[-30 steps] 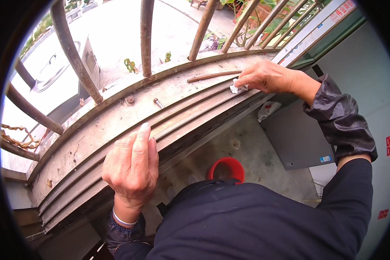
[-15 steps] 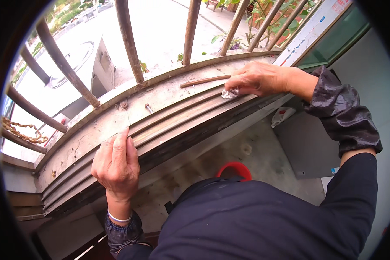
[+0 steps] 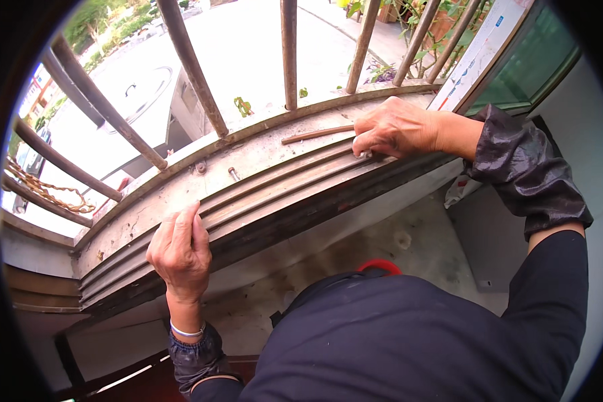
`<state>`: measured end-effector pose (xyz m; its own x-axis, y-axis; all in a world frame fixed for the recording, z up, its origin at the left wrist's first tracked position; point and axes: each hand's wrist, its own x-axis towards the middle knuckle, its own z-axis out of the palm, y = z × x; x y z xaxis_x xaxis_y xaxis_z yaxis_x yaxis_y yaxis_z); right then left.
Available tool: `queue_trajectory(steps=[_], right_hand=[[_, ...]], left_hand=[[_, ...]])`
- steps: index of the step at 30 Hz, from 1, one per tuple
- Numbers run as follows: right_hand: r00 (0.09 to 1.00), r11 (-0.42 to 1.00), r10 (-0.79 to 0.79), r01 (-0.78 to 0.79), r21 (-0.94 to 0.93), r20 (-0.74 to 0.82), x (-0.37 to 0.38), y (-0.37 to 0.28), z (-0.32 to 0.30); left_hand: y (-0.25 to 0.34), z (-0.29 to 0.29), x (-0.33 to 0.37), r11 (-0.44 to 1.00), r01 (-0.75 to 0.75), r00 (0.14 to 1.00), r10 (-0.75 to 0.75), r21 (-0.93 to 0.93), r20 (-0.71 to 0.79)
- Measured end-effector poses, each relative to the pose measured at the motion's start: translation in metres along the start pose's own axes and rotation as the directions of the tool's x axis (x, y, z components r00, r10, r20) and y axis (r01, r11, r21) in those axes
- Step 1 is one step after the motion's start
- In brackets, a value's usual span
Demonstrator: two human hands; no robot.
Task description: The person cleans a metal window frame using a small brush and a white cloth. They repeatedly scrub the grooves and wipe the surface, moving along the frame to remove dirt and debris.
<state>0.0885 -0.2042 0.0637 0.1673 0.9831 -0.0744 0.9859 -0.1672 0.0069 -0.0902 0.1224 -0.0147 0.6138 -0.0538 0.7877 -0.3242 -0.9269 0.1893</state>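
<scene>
My right hand (image 3: 396, 127) is closed over a small crumpled white wad (image 3: 364, 155) at the right part of the window track (image 3: 275, 182); only a bit of the wad shows under the fingers. A thin brown stick (image 3: 317, 134) lies on the ledge behind the track, its right end meeting or passing behind that hand. At the left, my left hand (image 3: 181, 254) is held over the track's front edge, thumb and fingers pressed together; whether anything small is between them is hidden.
Upright metal bars (image 3: 289, 60) line the outer edge of the dusty ledge (image 3: 174, 191). A bolt (image 3: 234, 174) stands up from it. A window frame with green glass (image 3: 522, 74) is at the right. Below lie a red bucket (image 3: 380, 266) and a grey panel (image 3: 479, 234).
My view has shifted a little, so the track and bars sit farther right. The right fingers now cover more of the white wad. My left hand keeps its pinched shape.
</scene>
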Motion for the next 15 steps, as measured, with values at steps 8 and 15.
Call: queue_trajectory(steps=[8,15], right_hand=[[0.950,0.971,0.233,-0.238,0.001,-0.208,0.008,0.027,-0.017],[0.775,0.827,0.459,-0.552,-0.111,-0.435,0.064,0.041,-0.003]], left_hand=[[-0.002,0.002,0.001,0.997,-0.064,0.998,0.065,0.036,-0.026],[-0.008,0.002,-0.001,0.990,-0.139,0.989,0.140,0.014,-0.049]])
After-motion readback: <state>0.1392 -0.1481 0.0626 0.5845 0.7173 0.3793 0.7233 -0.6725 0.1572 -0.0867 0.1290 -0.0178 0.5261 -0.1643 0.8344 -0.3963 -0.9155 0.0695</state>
